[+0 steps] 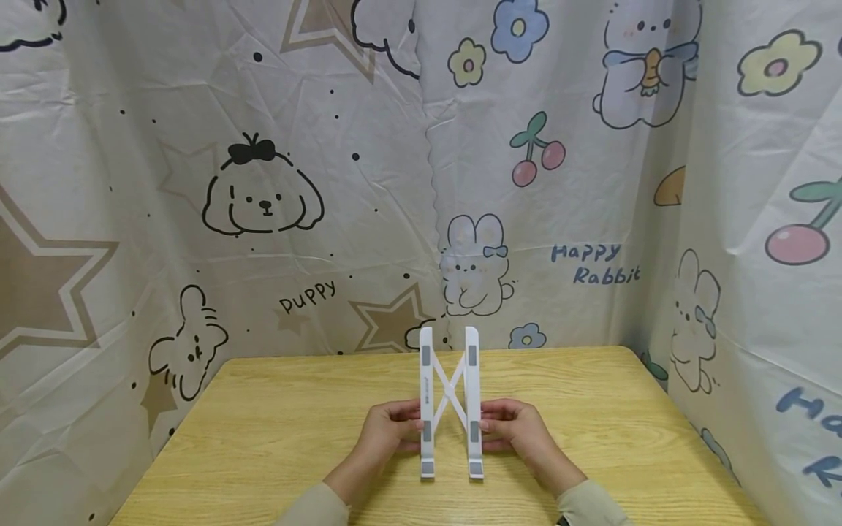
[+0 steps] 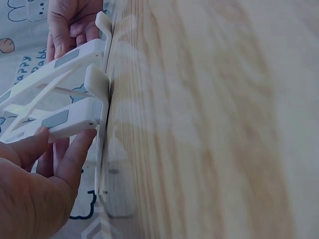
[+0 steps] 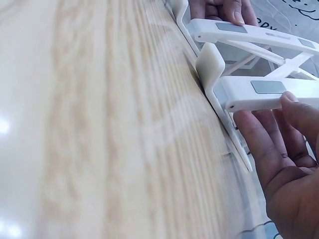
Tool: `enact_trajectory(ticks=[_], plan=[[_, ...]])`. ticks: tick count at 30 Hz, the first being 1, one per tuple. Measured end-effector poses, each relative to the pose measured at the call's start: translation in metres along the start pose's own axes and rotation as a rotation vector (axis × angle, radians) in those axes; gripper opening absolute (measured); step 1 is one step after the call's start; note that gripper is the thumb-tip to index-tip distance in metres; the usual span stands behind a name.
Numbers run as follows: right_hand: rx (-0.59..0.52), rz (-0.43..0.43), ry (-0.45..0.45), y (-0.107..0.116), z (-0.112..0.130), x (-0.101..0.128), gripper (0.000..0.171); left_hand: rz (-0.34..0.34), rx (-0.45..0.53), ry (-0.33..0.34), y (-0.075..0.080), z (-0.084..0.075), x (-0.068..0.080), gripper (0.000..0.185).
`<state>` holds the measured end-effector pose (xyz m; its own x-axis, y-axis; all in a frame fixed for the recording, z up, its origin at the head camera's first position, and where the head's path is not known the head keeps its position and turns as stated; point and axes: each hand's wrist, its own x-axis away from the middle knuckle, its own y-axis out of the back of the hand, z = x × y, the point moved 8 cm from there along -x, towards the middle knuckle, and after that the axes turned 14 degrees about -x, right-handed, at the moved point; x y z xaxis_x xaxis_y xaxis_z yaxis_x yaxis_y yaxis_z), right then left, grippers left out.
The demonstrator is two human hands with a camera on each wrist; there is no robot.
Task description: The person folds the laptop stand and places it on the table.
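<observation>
A white folding stand (image 1: 451,405) sits at the centre of a light wooden table (image 1: 276,438), its two long rails joined by a crossed brace and marked with grey pads, the hooked lips at its near end resting on the tabletop. The person's left hand (image 1: 384,432) holds the left rail from 9 o'clock, thumb on top and fingers curled under it, as the left wrist view shows. The right hand (image 1: 516,429) holds the right rail from 3 o'clock in the same way, thumb laid on the rail's upper face and fingers wrapped beneath. Pale sleeves (image 1: 309,509) cover both forearms at 6 o'clock. Behind the table, from 9 to 3 o'clock, hangs a creased cartoon backdrop (image 1: 276,219) printed with puppies, rabbits, stars, cherries and flowers, with the words "Puppy" and "Happy Rabbit".
</observation>
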<state>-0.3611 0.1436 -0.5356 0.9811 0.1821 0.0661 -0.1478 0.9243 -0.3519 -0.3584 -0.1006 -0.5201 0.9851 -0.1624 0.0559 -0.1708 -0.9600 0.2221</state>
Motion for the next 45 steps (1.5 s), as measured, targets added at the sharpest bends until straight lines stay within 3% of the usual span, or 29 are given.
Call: enact_trajectory(ticks=[45], plan=[[-0.003,-0.006,0.003,-0.014,-0.006,-0.003,0.043,0.01,-0.051,0.004,-0.024,-0.006,-0.007,0.04]])
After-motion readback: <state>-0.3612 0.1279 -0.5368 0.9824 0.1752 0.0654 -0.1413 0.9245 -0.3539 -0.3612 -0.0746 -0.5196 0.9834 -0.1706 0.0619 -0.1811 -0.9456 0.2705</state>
